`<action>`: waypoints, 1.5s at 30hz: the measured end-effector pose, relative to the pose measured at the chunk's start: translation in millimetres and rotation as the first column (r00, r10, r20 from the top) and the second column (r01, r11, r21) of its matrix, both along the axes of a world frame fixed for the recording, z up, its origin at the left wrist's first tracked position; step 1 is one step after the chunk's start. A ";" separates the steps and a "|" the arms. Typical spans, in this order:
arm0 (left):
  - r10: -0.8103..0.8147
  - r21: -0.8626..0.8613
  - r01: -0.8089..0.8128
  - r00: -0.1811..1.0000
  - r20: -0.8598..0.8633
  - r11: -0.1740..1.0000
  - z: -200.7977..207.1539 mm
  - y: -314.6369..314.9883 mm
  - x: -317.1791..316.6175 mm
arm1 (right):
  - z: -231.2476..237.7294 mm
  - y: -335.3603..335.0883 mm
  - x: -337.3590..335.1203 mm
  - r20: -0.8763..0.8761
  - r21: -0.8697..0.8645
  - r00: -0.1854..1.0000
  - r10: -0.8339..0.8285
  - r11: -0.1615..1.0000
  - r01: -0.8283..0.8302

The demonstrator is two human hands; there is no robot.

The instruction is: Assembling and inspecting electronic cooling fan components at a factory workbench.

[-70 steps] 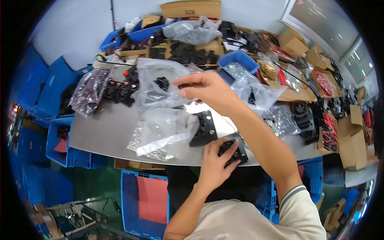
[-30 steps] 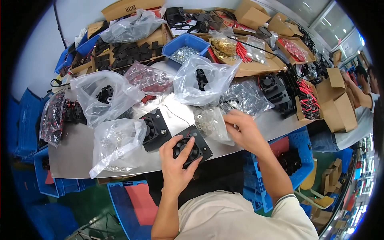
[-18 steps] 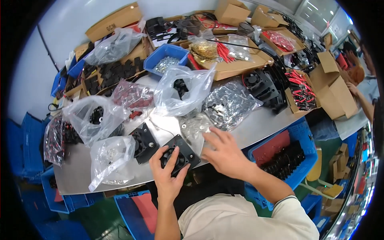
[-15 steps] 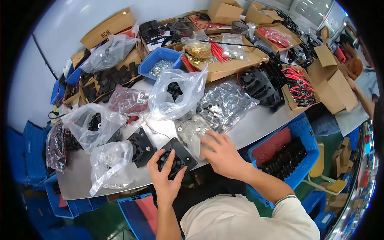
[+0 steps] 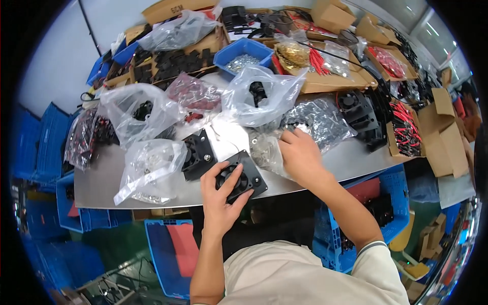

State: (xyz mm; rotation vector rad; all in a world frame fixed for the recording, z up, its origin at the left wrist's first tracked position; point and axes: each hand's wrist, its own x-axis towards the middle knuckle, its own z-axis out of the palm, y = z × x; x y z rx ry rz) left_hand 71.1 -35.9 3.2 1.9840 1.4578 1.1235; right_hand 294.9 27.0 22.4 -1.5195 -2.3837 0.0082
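My left hand (image 5: pixel 222 190) is closed on a square black cooling fan (image 5: pixel 255 172) lying near the table's front edge, thumb and fingers spread across its frame. A metal screw head shows near the fan's right corner. Just left of it a second black fan (image 5: pixel 199 152) stands tilted on the table. My right hand (image 5: pixel 302 156) reaches into a clear plastic bag (image 5: pixel 264 151) of small metal parts, its fingers bent downward. The fingertips are hidden, and what they pinch cannot be made out.
Clear bags (image 5: pixel 152 165) of parts crowd the metal table (image 5: pixel 101 188). Behind stand a blue bin (image 5: pixel 267 53) of small metal pieces and cardboard boxes (image 5: pixel 345 79). Blue crates (image 5: pixel 399 190) sit below the table edge. Red-handled pieces (image 5: pixel 404 127) fill a box at right.
The view has shifted, so the table sits higher in the picture. My right hand's fingers, more stretched over the bag before, are now bent down into it. My left hand stays on the fan.
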 end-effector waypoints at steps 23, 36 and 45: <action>-0.008 0.006 0.008 1.000 0.003 1.000 -0.2 -1.4 -0.6 | 24.6 -14.4 9.7 -0.229 0.193 0.970 0.082 0.980 -0.037; -0.007 0.001 0.007 1.000 0.012 1.000 1.1 -0.6 -0.3 | 9.1 -3.2 -12.0 -0.092 -0.092 0.995 -0.028 0.996 0.019; -0.021 0.023 0.020 1.000 0.018 1.000 2.0 0.0 -1.0 | -4.3 -1.0 -3.5 -0.239 -0.064 0.970 -0.033 0.998 0.019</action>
